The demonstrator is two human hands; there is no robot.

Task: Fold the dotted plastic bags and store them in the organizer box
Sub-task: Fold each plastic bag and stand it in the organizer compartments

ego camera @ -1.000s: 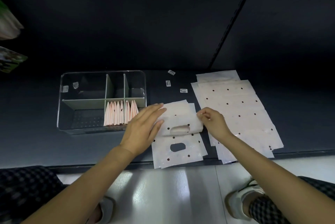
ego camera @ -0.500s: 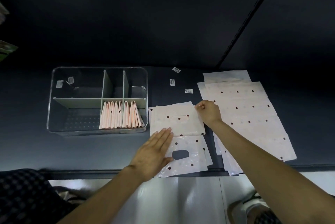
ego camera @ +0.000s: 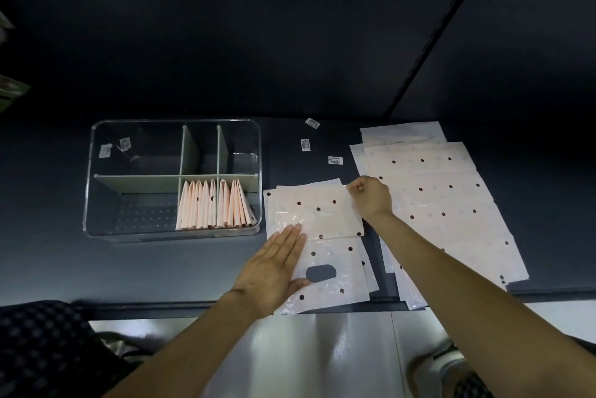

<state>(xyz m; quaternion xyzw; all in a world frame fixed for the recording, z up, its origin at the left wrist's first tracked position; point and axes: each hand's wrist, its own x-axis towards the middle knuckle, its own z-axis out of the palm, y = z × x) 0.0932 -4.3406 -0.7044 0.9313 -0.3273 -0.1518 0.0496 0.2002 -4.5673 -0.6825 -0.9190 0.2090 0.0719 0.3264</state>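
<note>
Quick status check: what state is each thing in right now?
Dotted bag: half folded, top flap doubled over.
Left hand: flat, pressing the bag.
Right hand: pinching the flap's corner.
Organizer box: open, folded bags upright in front right compartments.
Bag stack: unfolded, flat.

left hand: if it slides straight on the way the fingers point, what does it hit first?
The left hand lies flat on the bag, fingers pointing up and right across the folded flap. Sliding on, it would likely meet the right hand pinching the flap's far corner; nothing else lies between.
</note>
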